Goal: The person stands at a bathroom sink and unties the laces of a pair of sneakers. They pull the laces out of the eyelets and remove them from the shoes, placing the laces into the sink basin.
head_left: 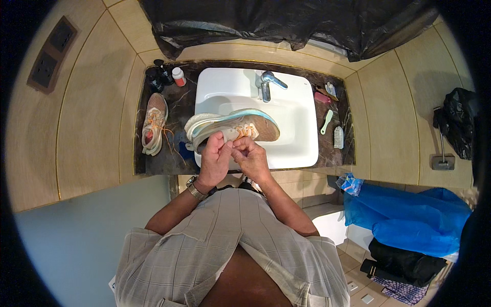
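A beige running shoe (268,128) with a thick white and pale-blue sole and orange laces lies tilted on its side over the white sink basin (299,149). My left hand (215,157) grips it near the collar and tongue, thumb and fingers pinched together. Close beside it, my right hand (251,157) has its thumb and fingertips pinched at the lace area. What the right fingertips hold is too small to make out. The matching shoe (155,122) stands on the dark marble counter (180,103) to the left, with its orange laces trailing loose.
A chrome faucet (266,86) rises at the back of the basin. On the counter's right are a pale-green-handled brush (327,122), a white scrubbing brush (338,137) and a pink bar (322,98). Dark bottles (154,78) and a white-capped bottle (178,76) stand at back left.
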`<move>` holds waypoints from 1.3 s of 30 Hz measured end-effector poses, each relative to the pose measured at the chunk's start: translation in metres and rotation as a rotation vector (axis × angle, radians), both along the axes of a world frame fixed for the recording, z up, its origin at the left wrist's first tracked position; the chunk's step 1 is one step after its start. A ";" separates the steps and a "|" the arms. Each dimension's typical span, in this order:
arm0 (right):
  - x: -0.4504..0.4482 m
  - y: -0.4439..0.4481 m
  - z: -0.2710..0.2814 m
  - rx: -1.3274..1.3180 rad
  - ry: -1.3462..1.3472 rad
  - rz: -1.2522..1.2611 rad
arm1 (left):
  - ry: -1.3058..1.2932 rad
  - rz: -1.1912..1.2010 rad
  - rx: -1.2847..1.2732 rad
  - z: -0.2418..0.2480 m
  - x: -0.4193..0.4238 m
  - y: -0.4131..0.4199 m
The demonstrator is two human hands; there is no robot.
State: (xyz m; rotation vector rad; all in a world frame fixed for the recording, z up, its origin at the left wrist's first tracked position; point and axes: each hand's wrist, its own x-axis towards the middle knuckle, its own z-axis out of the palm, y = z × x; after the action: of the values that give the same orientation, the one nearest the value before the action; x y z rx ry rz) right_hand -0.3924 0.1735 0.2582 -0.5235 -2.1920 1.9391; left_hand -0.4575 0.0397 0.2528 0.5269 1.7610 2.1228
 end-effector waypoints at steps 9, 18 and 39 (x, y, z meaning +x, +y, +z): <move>0.007 0.016 0.007 -0.196 -0.300 0.235 | 0.039 0.017 -0.082 -0.007 -0.004 -0.009; -0.007 0.023 0.031 -0.338 0.089 0.017 | 0.211 0.130 -0.264 -0.006 -0.014 -0.017; -0.020 0.047 0.059 0.515 0.081 0.184 | -0.073 -0.090 -0.288 -0.006 -0.022 -0.015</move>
State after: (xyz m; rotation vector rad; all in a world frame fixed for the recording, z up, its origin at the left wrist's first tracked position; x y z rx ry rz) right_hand -0.4127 0.2206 0.3171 -0.1624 -2.6214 1.3427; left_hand -0.4791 0.0243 0.2471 0.4356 1.9195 1.7653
